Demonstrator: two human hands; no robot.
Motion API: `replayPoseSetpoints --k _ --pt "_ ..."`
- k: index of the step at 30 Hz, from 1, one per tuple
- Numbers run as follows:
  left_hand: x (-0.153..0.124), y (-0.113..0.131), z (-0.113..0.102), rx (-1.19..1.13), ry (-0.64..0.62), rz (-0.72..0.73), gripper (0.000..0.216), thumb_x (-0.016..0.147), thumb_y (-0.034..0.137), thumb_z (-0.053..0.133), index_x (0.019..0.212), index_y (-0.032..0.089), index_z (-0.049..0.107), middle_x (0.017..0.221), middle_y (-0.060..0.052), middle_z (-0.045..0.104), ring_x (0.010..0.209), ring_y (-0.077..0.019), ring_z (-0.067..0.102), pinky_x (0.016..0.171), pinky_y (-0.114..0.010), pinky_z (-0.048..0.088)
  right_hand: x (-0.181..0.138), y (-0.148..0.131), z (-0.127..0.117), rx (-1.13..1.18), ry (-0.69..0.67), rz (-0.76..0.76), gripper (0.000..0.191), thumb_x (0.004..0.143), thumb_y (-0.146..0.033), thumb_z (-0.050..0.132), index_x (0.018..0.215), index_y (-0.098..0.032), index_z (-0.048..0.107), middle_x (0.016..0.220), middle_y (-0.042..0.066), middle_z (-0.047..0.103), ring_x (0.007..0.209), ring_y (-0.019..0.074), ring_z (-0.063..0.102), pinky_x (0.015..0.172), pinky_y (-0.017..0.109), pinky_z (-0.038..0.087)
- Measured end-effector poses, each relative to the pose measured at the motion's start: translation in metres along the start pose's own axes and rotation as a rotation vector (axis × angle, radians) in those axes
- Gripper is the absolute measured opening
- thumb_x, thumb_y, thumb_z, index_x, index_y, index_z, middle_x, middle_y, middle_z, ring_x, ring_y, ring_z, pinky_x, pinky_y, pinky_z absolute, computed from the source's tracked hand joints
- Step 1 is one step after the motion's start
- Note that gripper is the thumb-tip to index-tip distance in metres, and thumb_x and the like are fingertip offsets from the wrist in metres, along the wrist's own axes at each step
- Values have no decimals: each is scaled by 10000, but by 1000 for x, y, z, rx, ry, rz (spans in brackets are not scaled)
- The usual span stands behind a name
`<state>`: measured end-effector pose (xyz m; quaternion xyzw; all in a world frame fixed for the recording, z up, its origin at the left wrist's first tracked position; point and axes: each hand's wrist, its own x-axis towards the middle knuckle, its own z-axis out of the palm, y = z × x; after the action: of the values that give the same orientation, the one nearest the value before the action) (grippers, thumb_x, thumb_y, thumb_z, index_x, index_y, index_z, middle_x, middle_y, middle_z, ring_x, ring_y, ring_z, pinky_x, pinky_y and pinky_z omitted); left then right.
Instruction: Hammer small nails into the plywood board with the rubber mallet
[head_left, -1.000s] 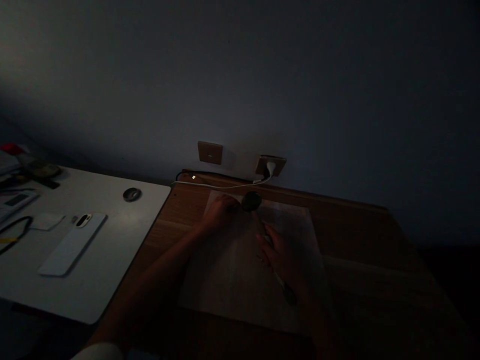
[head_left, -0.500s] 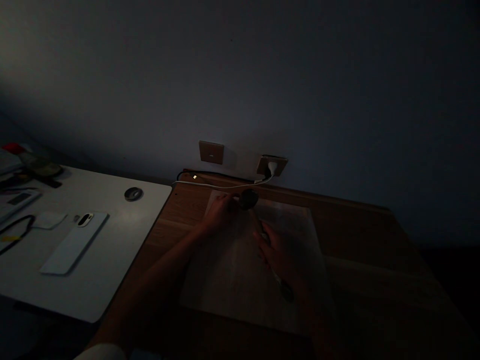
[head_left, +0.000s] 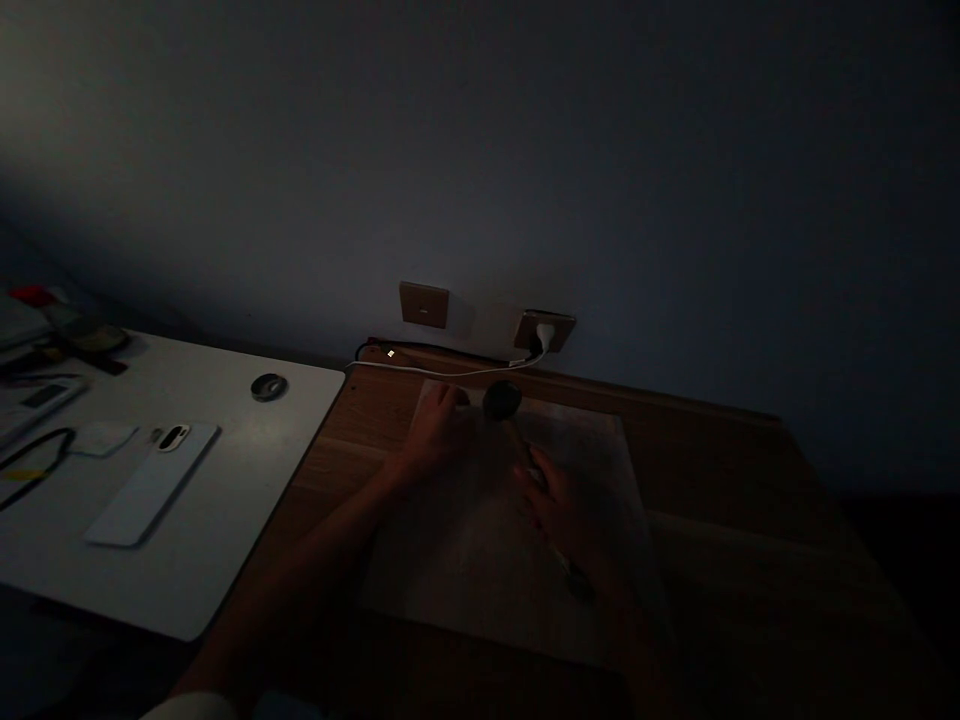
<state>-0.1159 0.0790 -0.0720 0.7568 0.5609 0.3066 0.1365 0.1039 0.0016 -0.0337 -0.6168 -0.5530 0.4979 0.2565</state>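
Note:
My right hand (head_left: 555,500) is wrapped round the handle of a long tool with a dark round head (head_left: 502,400). Its head points away from me, and a dark butt end shows below my hand. Left of that head, my left hand (head_left: 439,425) rests over the far left part of a pale board (head_left: 480,570), its fingers curled in. Whether anything sits in those fingers is too dark to see. The board lies flat on a brown wooden table (head_left: 735,540) under both hands.
On the white table (head_left: 232,500) at left lie a phone (head_left: 154,495), a roll of tape (head_left: 268,387), a black cable (head_left: 64,450) and a blurred red-capped bottle (head_left: 82,330). Behind, a white plug (head_left: 545,333) sits in a wall socket, its cord (head_left: 450,373) trailing along the table's back edge.
My left hand has drawn slightly left, away from the tool's round head. My right hand and the tool have shifted a little to the right.

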Motion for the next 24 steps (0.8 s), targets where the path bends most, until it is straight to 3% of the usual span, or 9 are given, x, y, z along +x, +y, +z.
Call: replayPoseSetpoints --k 2,4,6,11,15,18,19,24 --pt "-18 18 -7 131 -78 223 226 912 225 676 1134 188 654 1146 -106 681 1065 -251 639 936 -397 523 -1 3 -6 36 56 36 663 909 -587 542 1400 -143 553 502 -89 471 403 147 464 378 248 363" --pt "-37 41 -10 207 -243 571 172 988 213 609 1154 207 656 1090 -77 713 1016 -218 654 913 -362 513 -3 6 -12 55 103 28 678 907 -616 544 1387 -136 550 486 -98 459 387 139 444 366 241 354" --pt "-54 63 -8 283 -286 788 200 1030 160 519 1151 203 672 1026 -69 740 982 -213 666 908 -362 507 -4 9 -18 60 123 7 640 914 -625 542 1337 -146 575 485 -99 456 380 131 429 358 235 356" --pt "-72 88 6 305 -334 865 261 1036 153 475 1026 210 729 988 -78 763 918 -232 691 868 -373 525 -11 13 -22 67 111 -12 584 925 -606 554 1295 -158 606 503 -99 451 388 119 427 354 225 358" --pt "-55 67 5 201 -277 759 200 1006 152 560 1092 206 732 965 -65 763 892 -234 692 847 -384 543 -15 18 -17 54 118 30 675 915 -616 546 1387 -133 565 487 -103 449 377 122 417 352 226 343" --pt "-28 31 2 106 -194 484 202 991 160 601 1144 191 730 1032 -78 765 909 -207 707 825 -341 560 -15 16 -13 77 123 40 680 893 -626 564 1356 -127 580 498 -99 455 394 124 440 373 233 354" --pt "-19 18 1 13 -135 296 189 966 134 620 1094 187 748 1029 -67 772 914 -189 715 831 -307 563 -16 14 -12 86 117 41 666 888 -621 574 1341 -133 589 506 -97 457 401 125 448 380 236 362" --pt "8 -29 0 -139 -42 -38 225 886 104 631 1039 177 778 986 -59 784 879 -180 729 820 -283 576 -17 5 -3 76 48 56 644 904 -598 548 1376 -161 584 507 -88 481 404 140 472 377 245 388"
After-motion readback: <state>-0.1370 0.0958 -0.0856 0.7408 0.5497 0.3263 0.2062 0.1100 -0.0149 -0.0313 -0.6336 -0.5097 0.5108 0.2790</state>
